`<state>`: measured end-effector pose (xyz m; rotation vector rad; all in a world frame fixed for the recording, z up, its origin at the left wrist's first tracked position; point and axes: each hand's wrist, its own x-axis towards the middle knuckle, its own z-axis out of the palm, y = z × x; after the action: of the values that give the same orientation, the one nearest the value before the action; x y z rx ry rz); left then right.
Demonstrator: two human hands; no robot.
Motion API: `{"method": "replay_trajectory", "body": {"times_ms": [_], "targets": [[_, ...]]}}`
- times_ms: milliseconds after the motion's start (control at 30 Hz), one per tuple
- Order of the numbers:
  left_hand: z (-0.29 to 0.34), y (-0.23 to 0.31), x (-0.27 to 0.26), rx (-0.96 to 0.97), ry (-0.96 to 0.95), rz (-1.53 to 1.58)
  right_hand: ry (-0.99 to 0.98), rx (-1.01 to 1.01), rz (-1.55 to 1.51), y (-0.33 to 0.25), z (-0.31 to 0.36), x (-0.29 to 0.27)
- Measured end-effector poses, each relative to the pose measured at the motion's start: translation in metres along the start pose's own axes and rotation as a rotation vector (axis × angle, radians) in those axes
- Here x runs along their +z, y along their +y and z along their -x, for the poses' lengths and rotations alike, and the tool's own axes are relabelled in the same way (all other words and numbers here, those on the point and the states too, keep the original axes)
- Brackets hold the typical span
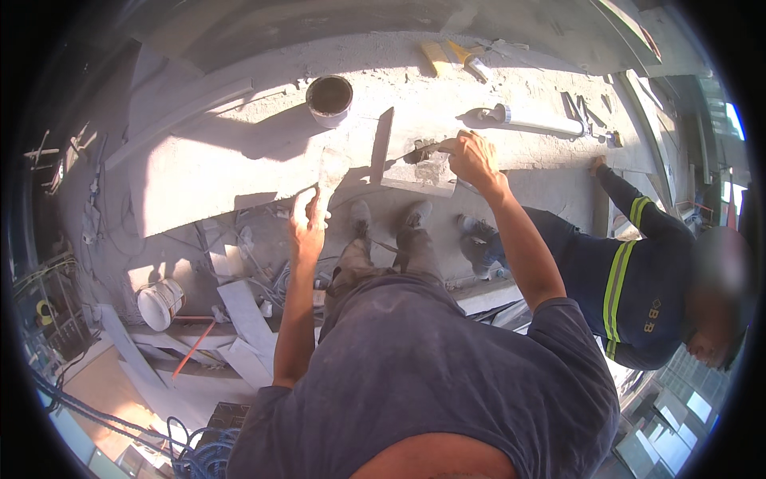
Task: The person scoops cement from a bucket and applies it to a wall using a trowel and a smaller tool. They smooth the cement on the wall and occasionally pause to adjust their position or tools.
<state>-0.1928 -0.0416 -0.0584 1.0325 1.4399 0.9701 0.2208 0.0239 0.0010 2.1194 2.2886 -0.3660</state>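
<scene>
Head view: both hands hold tools over a dusty pale ledge, right one at a board with grey paste.
Left hand [308, 219]: fingers wrapped round handle of a scraper [333, 166], broad blade pointing away from the body, over the near part of the ledge [191, 180]. Right hand [475, 162]: fingers closed on a thin tool [435, 148], its end at the grey paste [435, 169] on the board [408, 186]; contact unclear. Open bucket [329, 100] upright on ledge, beyond the scraper. Sealant gun [542, 120] lies right of the right hand; yellow brush [436, 59] farther back. Co-worker [618, 279] at right, dark top with reflective stripes, one hand at ledge edge.
</scene>
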Motion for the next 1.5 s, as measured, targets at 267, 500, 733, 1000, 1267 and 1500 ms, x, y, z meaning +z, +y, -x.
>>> {"method": "replay_trajectory", "body": {"times_ms": [267,500,733,1000,1267,1500], "targets": [[0.003,0.002,-0.015,-0.046,0.026,-0.017,0.189,0.009,-0.069,-0.018,0.016,0.002],[-0.006,0.010,-0.006,-0.040,0.022,-0.031,0.266,0.215,-0.144,-0.046,0.073,0.014],[-0.021,0.035,0.018,-0.009,-0.088,-0.142,0.393,0.300,-0.225,-0.051,0.090,0.034],[-0.021,0.039,0.026,0.040,-0.134,-0.161,0.187,0.920,-1.480,-0.071,0.134,0.078],[-0.019,0.047,0.030,0.030,-0.155,-0.199,0.335,0.517,-0.432,-0.054,0.085,0.042],[-0.019,0.062,0.038,-0.007,-0.157,-0.199,0.416,0.244,-0.152,-0.031,0.079,0.022]]}}
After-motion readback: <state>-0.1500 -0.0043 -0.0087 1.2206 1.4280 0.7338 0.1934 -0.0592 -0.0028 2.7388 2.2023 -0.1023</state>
